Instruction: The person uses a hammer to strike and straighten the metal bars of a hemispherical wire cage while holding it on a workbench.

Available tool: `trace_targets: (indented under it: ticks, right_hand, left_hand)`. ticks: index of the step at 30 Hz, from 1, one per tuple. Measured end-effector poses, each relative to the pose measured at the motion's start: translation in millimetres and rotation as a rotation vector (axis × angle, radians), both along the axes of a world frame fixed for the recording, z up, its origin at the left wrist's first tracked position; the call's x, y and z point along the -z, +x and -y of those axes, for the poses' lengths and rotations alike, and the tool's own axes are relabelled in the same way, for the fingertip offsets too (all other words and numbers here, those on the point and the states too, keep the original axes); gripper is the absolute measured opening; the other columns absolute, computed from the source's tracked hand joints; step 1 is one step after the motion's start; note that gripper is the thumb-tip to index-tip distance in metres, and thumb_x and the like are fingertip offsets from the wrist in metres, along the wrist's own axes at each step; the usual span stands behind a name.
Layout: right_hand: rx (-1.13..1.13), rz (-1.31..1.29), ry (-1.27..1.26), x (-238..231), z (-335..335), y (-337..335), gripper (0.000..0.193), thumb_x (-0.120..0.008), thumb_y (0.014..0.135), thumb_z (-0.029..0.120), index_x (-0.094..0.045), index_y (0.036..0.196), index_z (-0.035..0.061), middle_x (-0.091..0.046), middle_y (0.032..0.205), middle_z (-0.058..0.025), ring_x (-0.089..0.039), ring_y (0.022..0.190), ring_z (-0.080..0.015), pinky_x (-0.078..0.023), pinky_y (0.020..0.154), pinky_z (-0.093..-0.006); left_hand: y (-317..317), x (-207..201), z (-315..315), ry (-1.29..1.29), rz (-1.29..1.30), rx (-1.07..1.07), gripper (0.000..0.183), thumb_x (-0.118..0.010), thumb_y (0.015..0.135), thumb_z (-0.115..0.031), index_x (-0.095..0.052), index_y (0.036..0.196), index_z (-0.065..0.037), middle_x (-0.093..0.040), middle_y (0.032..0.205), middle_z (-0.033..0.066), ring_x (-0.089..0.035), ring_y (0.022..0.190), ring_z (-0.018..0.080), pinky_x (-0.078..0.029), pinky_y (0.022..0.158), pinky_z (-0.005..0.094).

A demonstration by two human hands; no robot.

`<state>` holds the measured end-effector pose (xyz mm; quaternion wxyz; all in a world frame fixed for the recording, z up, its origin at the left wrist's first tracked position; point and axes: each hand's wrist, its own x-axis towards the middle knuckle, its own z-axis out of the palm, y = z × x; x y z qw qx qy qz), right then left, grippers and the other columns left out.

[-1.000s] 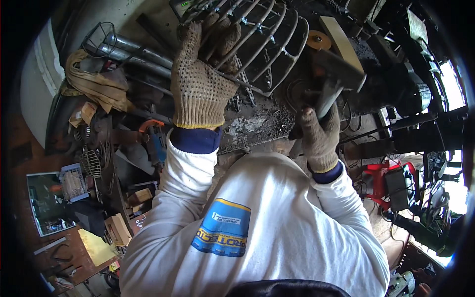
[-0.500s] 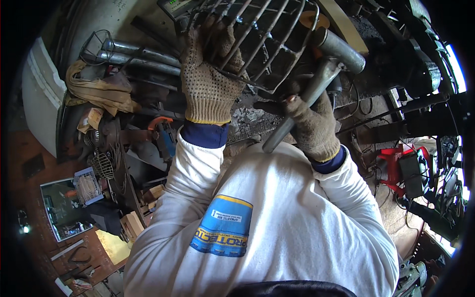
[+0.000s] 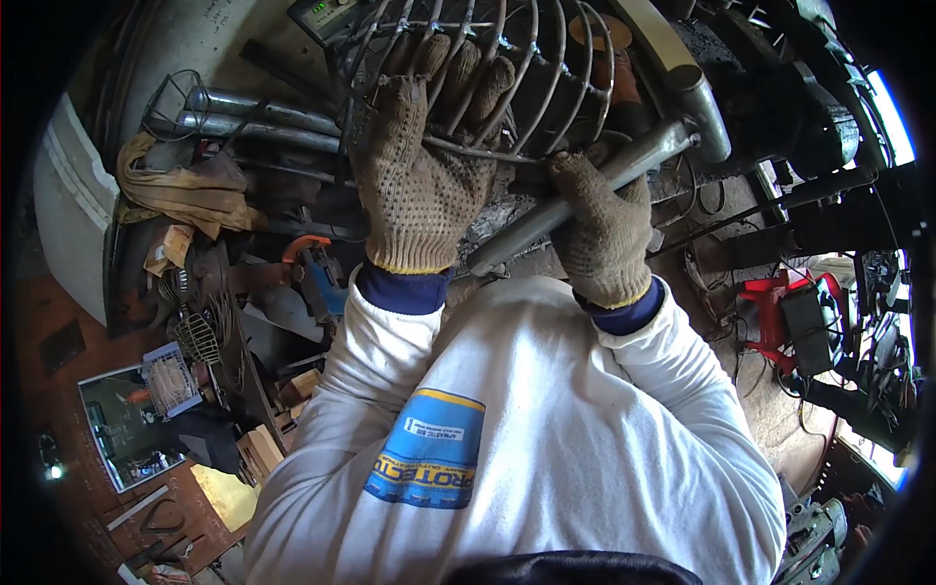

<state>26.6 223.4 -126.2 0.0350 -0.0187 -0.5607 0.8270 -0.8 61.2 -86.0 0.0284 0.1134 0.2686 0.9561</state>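
A curved metal cage (image 3: 531,54) of welded rods is at the top middle. My left hand (image 3: 424,180), in a brown dotted knit glove, is closed around its rods, with several fingertips showing between the bars. My right hand (image 3: 604,229), gloved the same way, grips a hammer (image 3: 643,151) with a steel pipe handle. The hammer's cylindrical head points up and right, and its handle end slants down left beneath the cage. The right fingertips are at the cage's lower rim; whether they touch it I cannot tell.
Metal pipes (image 3: 258,132) and a tan cloth (image 3: 175,185) lie to the left, near an orange-and-blue tool (image 3: 317,273). A small box with a green display (image 3: 322,15) stands behind the cage. A red plastic stool (image 3: 770,317) is at right, among cables and dark metal pieces.
The cage has turned in my left hand, so its bars now stand more upright. My right hand has moved left toward the cage's lower rim, and the hammer's handle end has shifted left.
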Motion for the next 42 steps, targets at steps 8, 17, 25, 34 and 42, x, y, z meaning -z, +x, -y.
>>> trace_targets:
  ticks: [8,17,25,34,42]
  right_hand:
    - [-0.113,0.029,-0.271,-3,-12,-5,0.035,-0.063,0.086,0.001,-0.045,0.116,-0.0009,-0.057,0.094,-0.0128,-0.067,0.083,-0.0297,-0.061,0.077,-0.0459]
    - [-0.011,-0.257,0.24,6,-32,-18,0.044,-0.07,0.091,0.028,-0.054,0.12,-0.0006,-0.065,0.096,-0.0075,-0.061,0.084,-0.0132,-0.051,0.076,-0.0284]
    - [-0.072,-0.602,0.441,21,-46,13,0.042,-0.056,0.096,0.02,-0.048,0.129,-0.0053,-0.065,0.097,-0.0133,-0.062,0.073,-0.0184,-0.05,0.065,-0.0286]
    - [0.062,-0.608,0.785,1,-26,14,0.034,-0.068,0.086,0.019,-0.059,0.11,-0.0036,-0.066,0.086,-0.018,-0.068,0.075,-0.0312,-0.054,0.066,-0.0374]
    - [-0.245,-1.018,0.118,-47,-61,3,0.037,-0.056,0.098,0.033,-0.059,0.102,-0.0035,-0.064,0.083,-0.0174,-0.062,0.064,-0.0286,-0.052,0.055,-0.0393]
  left_hand:
    - [-5,-12,22,0.062,0.113,0.059,0.056,-0.055,0.097,-0.043,-0.055,0.133,-0.001,-0.06,0.132,0.0172,-0.059,0.121,0.0344,-0.047,0.103,0.0521]
    - [-4,10,47,0.135,0.038,0.192,0.036,-0.047,0.101,-0.022,-0.056,0.133,-0.006,-0.058,0.134,0.0192,-0.059,0.12,0.0371,-0.053,0.094,0.0589]
    - [10,-15,35,0.117,-0.079,0.061,0.039,-0.057,0.092,-0.012,-0.057,0.13,-0.002,-0.054,0.137,0.0237,-0.053,0.126,0.0401,-0.05,0.099,0.0594]
    - [18,-29,24,-0.14,0.003,-0.3,0.039,-0.061,0.088,-0.006,-0.058,0.127,-0.006,-0.063,0.123,0.0209,-0.065,0.109,0.0328,-0.064,0.076,0.0421]
    - [22,-25,38,-0.078,-0.07,-0.213,0.038,-0.061,0.087,-0.003,-0.057,0.125,-0.001,-0.064,0.122,0.02,-0.067,0.106,0.0285,-0.062,0.077,0.036]
